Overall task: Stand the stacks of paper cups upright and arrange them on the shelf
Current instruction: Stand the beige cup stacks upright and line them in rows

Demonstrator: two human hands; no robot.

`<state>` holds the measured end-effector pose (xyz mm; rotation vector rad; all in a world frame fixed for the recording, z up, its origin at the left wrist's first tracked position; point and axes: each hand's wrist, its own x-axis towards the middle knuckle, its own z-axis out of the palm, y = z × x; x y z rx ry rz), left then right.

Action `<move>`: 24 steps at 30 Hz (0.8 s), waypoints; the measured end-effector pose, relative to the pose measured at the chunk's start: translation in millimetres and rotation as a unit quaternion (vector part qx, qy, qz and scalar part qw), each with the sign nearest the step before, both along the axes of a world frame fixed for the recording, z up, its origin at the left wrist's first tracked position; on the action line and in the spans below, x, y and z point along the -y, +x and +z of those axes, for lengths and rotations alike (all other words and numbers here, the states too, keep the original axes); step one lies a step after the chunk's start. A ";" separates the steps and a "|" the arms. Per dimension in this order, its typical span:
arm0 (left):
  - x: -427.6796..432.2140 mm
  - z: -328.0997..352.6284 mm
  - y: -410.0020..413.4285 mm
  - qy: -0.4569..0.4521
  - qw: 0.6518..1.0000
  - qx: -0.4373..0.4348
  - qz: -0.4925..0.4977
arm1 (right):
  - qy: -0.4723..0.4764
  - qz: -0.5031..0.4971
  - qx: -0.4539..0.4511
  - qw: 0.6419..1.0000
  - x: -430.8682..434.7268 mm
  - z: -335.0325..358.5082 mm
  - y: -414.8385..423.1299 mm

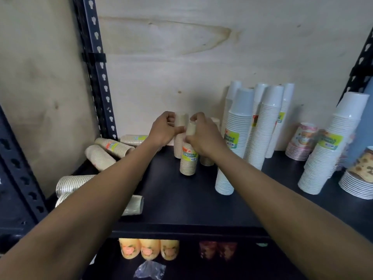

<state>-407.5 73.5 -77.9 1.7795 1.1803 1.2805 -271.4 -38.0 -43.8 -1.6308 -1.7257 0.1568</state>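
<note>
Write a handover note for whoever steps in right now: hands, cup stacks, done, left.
Left hand: gripping the rear upright beige cup stack.
Right hand: gripping the front labelled beige stack, standing on the black shelf.
Done: about three beige stacks upright mid-shelf, beside the tall white cup stacks.
Left: beige stacks lying on their sides at the left, five or so; stand and line them up.

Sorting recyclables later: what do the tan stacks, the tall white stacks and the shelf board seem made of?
Tan stacks: likely matte paper, ribbed rolled rims. Tall white stacks: smooth, slightly glossy, paper or plastic, unclear. Shelf board: dark, matte, flat; material unclear.
</note>
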 end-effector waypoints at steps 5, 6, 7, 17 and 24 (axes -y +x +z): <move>-0.2 -2.7 9.5 -0.001 1.000 0.003 -0.015 | 0.000 0.002 0.000 1.000 -2.7 -8.6 0.0; -0.5 -4.6 9.0 -0.004 1.000 0.005 -0.015 | 0.001 0.004 -0.004 1.000 -2.3 -9.2 0.2; -0.9 -6.3 8.4 -0.005 1.000 0.004 -0.015 | 0.001 0.006 -0.008 1.000 -2.1 -9.7 0.5; 3.6 -5.7 5.4 -0.011 1.000 -0.001 -0.011 | -0.005 0.012 -0.025 1.000 -1.9 -10.9 1.4; 12.9 7.0 -25.4 -0.003 1.000 0.003 0.030 | 0.029 0.027 -0.050 0.998 6.0 -2.5 -4.7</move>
